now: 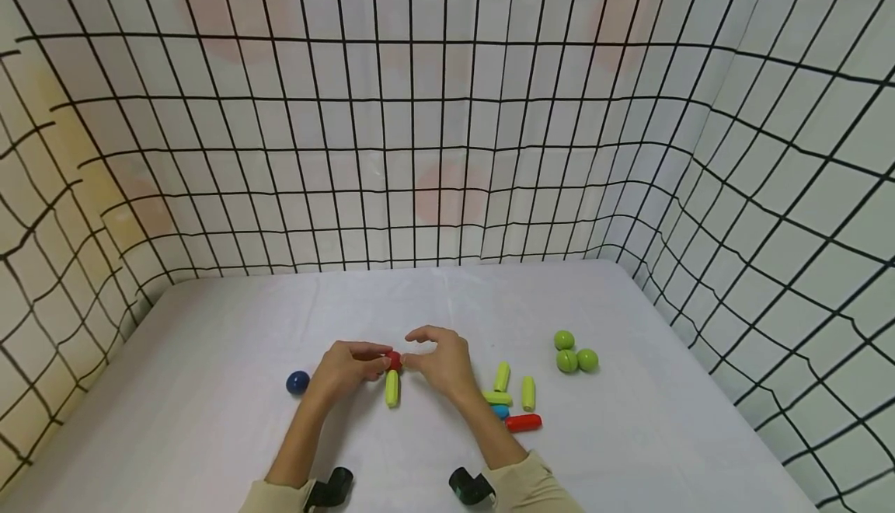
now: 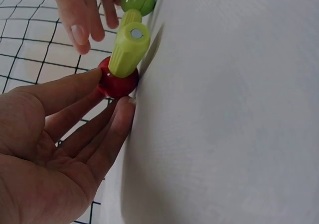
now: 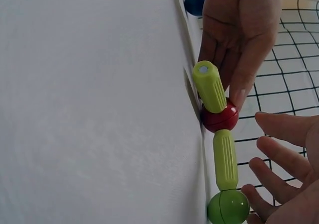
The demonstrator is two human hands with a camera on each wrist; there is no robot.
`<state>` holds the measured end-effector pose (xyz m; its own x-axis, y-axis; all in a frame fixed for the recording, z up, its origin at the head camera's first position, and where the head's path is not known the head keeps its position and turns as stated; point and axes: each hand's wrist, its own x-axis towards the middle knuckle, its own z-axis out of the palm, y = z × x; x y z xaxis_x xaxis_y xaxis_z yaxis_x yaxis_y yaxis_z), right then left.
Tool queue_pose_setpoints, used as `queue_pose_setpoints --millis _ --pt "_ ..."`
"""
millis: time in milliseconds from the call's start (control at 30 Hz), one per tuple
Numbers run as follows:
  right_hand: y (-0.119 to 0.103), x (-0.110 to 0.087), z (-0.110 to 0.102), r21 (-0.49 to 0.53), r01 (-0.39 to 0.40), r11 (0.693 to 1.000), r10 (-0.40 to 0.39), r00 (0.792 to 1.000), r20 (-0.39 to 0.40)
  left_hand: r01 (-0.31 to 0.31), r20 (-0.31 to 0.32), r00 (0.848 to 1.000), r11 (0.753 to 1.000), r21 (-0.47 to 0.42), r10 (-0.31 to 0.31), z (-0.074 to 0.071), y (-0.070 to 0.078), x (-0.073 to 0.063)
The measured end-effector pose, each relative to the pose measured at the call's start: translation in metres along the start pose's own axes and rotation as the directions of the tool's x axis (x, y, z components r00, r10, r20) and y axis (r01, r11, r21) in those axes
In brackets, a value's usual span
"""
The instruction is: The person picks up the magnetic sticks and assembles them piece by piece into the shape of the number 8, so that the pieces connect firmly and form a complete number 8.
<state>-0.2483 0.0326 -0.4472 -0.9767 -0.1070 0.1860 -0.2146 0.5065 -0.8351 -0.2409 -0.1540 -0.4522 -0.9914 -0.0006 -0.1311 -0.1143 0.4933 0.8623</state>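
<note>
My left hand (image 1: 349, 369) pinches a red ball (image 1: 395, 360) between thumb and fingers. A yellow-green ridged stick (image 1: 392, 390), with a small silvery disc in its end (image 2: 136, 33), joins the ball and points toward me. From the ball's other side in the right wrist view, a second yellow-green stick (image 3: 226, 159) runs to a green ball (image 3: 228, 207); the head view hides both behind my right hand (image 1: 442, 361). That hand hovers beside the pieces with its fingers spread and gripping nothing. Whether a fingertip touches the green ball I cannot tell.
Left of my left hand lies a dark blue ball (image 1: 297, 382). Right of my right forearm are several yellow-green sticks (image 1: 527, 394), a blue stick (image 1: 499, 412) and a red stick (image 1: 524, 423). Three green balls (image 1: 567, 361) sit further right. Black netting (image 1: 447, 148) surrounds the white table (image 1: 629, 451).
</note>
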Motion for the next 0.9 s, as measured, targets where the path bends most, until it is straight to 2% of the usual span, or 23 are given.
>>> queue_pose_setpoints --millis 200,433,667,900 --pt "0.0025 0.0011 0.0032 -0.078 -0.008 0.997 0.011 0.999 0.042 -0.013 -0.003 1.000 1.000 -0.010 0.013 -0.0001 -0.0004 0.0015" --pt "0.0058 0.0006 0.0050 -0.043 -0.011 0.999 0.014 0.996 0.084 -0.041 0.006 0.999 0.999 -0.035 0.042 -0.0010 -0.0009 0.0010" --pt "0.0068 0.0002 0.0065 -0.068 -0.025 0.997 0.033 0.993 0.116 -0.023 0.010 1.000 0.999 -0.025 0.023 0.0009 -0.0006 0.0007" --pt "0.0025 0.0089 0.0031 -0.091 0.002 0.996 0.016 0.980 0.200 -0.028 -0.001 1.000 0.999 -0.037 0.028 0.0011 -0.0002 -0.0011"
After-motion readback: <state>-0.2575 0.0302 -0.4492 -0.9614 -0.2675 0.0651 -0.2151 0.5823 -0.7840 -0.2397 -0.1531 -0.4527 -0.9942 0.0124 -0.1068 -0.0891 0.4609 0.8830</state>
